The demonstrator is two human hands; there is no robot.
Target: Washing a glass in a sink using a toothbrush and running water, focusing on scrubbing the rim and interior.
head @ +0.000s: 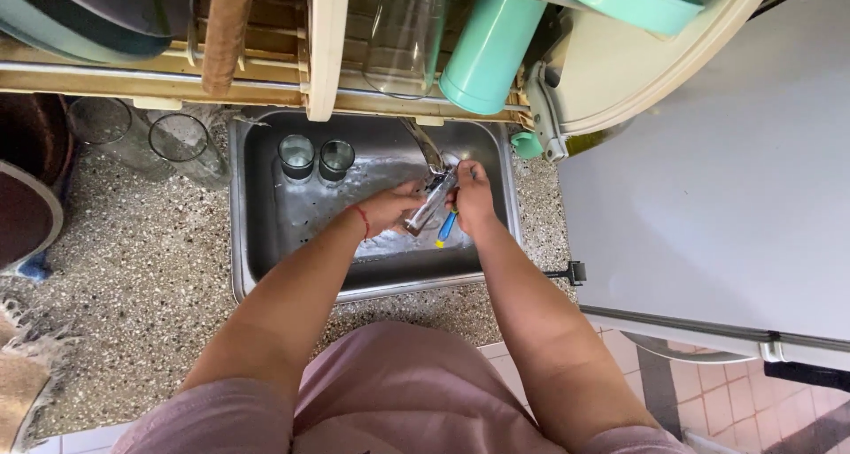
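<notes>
Both hands clamp: left hand (390,208) on drinking glass (431,204), right hand (472,197) on blue-yellow brush (445,228). Step: scrubbing in sink (257,242). Next probably needs rotating glass.

Both hands, left (390,208) and right (472,197), hold a clear glass (431,204) over the steel sink (257,233).

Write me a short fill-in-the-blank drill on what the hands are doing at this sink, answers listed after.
1. Both hands hold a clear drinking glass over the metal ____.
2. The left hand has a ____ string around its wrist.
3. The right hand holds a brush with a blue and yellow handle ____ the glass.
4. At the back of the sink stand ____ dark glasses.

Missing words: sink; red; beside; two
</notes>
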